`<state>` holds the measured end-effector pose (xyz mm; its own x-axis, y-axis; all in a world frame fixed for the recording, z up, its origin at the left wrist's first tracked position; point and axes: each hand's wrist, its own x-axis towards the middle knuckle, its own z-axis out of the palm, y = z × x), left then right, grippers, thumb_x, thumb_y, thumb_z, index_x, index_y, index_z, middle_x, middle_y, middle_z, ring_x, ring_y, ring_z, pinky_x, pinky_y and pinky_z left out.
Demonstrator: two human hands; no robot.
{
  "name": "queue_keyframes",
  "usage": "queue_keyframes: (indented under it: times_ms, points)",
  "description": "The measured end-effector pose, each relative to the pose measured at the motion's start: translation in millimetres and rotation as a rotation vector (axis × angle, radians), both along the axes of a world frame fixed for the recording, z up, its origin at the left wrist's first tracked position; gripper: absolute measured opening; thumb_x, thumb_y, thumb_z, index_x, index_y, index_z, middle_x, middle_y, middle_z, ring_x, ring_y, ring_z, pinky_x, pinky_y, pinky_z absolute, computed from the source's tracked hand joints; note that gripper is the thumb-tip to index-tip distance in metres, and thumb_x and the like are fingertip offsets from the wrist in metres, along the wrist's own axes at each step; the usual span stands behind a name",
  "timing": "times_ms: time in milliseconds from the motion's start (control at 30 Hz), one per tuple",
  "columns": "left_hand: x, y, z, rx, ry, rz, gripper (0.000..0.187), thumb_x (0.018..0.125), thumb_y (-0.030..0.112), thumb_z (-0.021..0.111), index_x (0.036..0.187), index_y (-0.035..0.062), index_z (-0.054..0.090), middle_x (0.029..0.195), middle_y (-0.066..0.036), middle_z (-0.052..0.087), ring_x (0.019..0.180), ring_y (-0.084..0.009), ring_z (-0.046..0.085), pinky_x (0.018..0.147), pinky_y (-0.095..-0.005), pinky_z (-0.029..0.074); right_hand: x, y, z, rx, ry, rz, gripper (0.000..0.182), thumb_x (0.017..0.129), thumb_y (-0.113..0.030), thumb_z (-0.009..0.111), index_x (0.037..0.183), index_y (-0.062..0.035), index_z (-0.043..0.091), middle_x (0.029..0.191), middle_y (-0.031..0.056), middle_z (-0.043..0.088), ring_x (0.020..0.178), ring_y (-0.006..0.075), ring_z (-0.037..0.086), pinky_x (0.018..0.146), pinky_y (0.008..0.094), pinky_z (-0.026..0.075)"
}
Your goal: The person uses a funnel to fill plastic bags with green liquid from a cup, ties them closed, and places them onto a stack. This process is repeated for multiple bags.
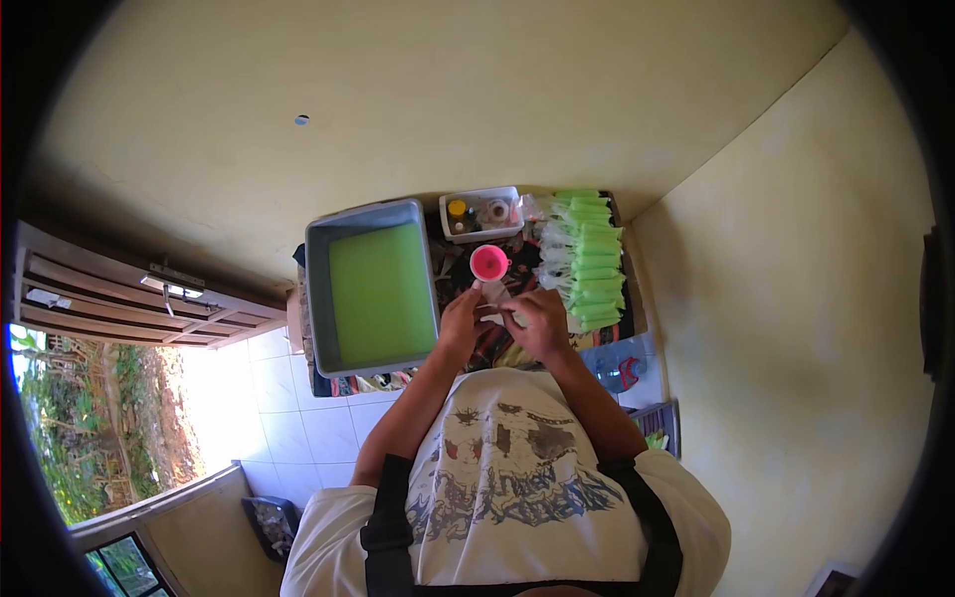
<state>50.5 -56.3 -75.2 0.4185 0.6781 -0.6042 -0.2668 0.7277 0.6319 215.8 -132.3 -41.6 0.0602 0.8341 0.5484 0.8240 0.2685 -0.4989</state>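
A pink funnel [489,263] stands just beyond my hands, its wide mouth facing up. Below it a clear plastic bag [495,292] shows between my fingers. My left hand [461,320] is closed on the bag near the funnel's lower side, thumb pointing up toward the rim. With bent fingers, my right hand [538,322] pinches the bag from the other side. To the left is a grey tub [427,289] of green liquid [383,294]. On the right lies a row of filled green plastic bags [595,261] with their clear ends toward the middle.
A white basket [481,237] with a yellow-lidded jar [457,209] stands at the back against the wall. A dark patterned cloth [453,261] covers the table. A large clear water bottle [609,366] is below the right edge. An open door [129,298] is at left.
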Motion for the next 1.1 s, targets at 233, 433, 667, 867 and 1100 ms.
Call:
queue_keyframes:
  times_ms: [233, 433, 667, 867, 1100]
  points:
    - [7, 8, 11, 0.361, 0.136, 0.134, 0.03, 0.104, 0.035, 0.077, 0.113, 0.0067, 0.079, 0.096, 0.001, 0.077, 0.088, -0.0116, 0.071, 0.076, -0.0296, 0.056, 29, -21, -21, -0.156, 0.084, 0.211, 0.025, 0.08, -0.014, 0.089, 0.102, -0.011, 0.078, 0.097, 0.006, 0.074, 0.096, 0.0294, 0.071, 0.087, 0.0436, 0.054]
    - [4, -8, 39, 0.899, 0.801, -0.275, 0.032, 0.096, 0.031, 0.084, 0.11, 0.0018, 0.081, 0.092, -0.006, 0.081, 0.074, -0.0099, 0.071, 0.066, -0.0308, 0.057, 22, 7, 6, -0.183, 0.616, 0.175, 0.049, 0.09, -0.017, 0.086, 0.135, -0.0057, 0.069, 0.111, 0.0081, 0.076, 0.1, 0.0227, 0.071, 0.092, 0.0357, 0.055]
    - [2, -26, 37, 0.884, 0.722, -0.181, 0.034, 0.096, 0.022, 0.084, 0.122, 0.0023, 0.078, 0.096, -0.006, 0.08, 0.079, -0.0118, 0.071, 0.071, -0.0308, 0.057, 17, 35, -15, -0.422, 0.952, 0.264, 0.043, 0.092, -0.007, 0.086, 0.133, -0.0041, 0.07, 0.093, -0.0013, 0.074, 0.083, 0.0043, 0.066, 0.074, 0.0244, 0.054]
    - [-10, -35, 19, 0.766, 0.451, -0.039, 0.029, 0.098, 0.017, 0.082, 0.121, 0.0002, 0.078, 0.103, -0.009, 0.08, 0.087, -0.0087, 0.07, 0.076, -0.026, 0.055, 12, 39, -32, -0.51, 1.137, 0.358, 0.046, 0.089, -0.011, 0.09, 0.13, -0.0024, 0.072, 0.094, -0.0014, 0.076, 0.081, 0.0036, 0.068, 0.074, 0.0238, 0.055]
    - [-23, -26, 6, 0.55, 0.547, 0.099, 0.019, 0.095, 0.014, 0.086, 0.106, -0.0015, 0.083, 0.089, -0.002, 0.08, 0.076, -0.0064, 0.067, 0.07, -0.024, 0.054, 43, 49, -56, -0.504, 0.547, 0.139, 0.05, 0.089, -0.016, 0.086, 0.137, -0.0133, 0.072, 0.134, 0.0156, 0.065, 0.114, 0.0244, 0.07, 0.096, 0.0383, 0.057]
